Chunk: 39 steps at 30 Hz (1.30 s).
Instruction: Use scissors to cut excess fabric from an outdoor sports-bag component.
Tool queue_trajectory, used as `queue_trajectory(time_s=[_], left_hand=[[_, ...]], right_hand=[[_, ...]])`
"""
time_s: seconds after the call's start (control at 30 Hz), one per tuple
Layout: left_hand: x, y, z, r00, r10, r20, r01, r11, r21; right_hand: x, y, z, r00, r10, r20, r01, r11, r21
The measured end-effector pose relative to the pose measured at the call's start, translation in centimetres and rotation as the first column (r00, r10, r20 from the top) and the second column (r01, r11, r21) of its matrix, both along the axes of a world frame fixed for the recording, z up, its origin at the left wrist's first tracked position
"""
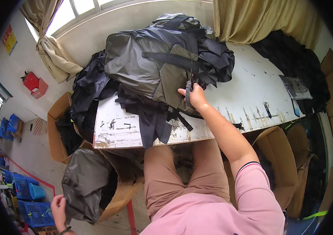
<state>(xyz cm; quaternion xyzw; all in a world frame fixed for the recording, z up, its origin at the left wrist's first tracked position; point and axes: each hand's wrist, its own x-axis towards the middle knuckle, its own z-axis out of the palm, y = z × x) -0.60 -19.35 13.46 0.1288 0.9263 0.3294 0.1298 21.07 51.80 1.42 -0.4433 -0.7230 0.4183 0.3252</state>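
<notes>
A grey-olive backpack [135, 64], seemingly partly sewn, lies across dark fabric pieces on the white table. My right hand [195, 96] is closed around a grey strap [188, 91] at the backpack's near right side. A wide black textured strap [170, 58] crosses the backpack's upper panel. Low at the left, my left hand [59, 209] pinches the edge of a grey fabric piece [86, 184]; its fingertips are partly hidden. That piece drapes over an open cardboard box [121, 196] beside my legs.
Dark fabric [92, 82] hangs off the table's left end above another cardboard box [58, 129]. Black material [295, 62] and a plastic-wrapped packet [295, 87] lie at the right. More boxes [278, 160] stand below. Blue baskets [35, 213] line the floor at far left.
</notes>
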Motion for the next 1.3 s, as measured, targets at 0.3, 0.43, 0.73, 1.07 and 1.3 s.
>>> queue_trajectory(time_s=[0.3, 0.43, 0.73, 1.07, 1.3], left_hand=[[1.6, 25.7, -8.4, 0.785, -0.532, 0.317, 0.306, 0.778, 0.549], [-0.3, 33.3, -11.0, 0.769, -0.477, 0.424, -0.048, 0.619, 0.784], [0.9, 37.4, -13.4, 0.831, -0.315, 0.457, -0.245, 0.531, 0.811], [8.9, 18.6, -16.6, 0.81, -0.189, 0.555, -0.148, 0.85, 0.505], [9.7, 21.9, -12.6, 0.772, -0.464, -0.434, 0.531, 0.846, 0.042]], right_hand=[[2.1, -8.0, 11.2, 0.901, 0.297, -0.316, -0.295, 0.954, 0.056], [11.6, -12.2, 19.2, 0.791, 0.411, -0.453, -0.445, 0.895, 0.036], [36.5, -16.3, 14.9, 0.898, 0.165, -0.407, -0.213, 0.974, -0.076], [42.3, -17.7, 5.3, 0.958, 0.114, 0.264, 0.055, 0.828, -0.558], [30.3, -14.3, -0.3, 0.98, 0.191, 0.049, -0.186, 0.978, -0.091]])
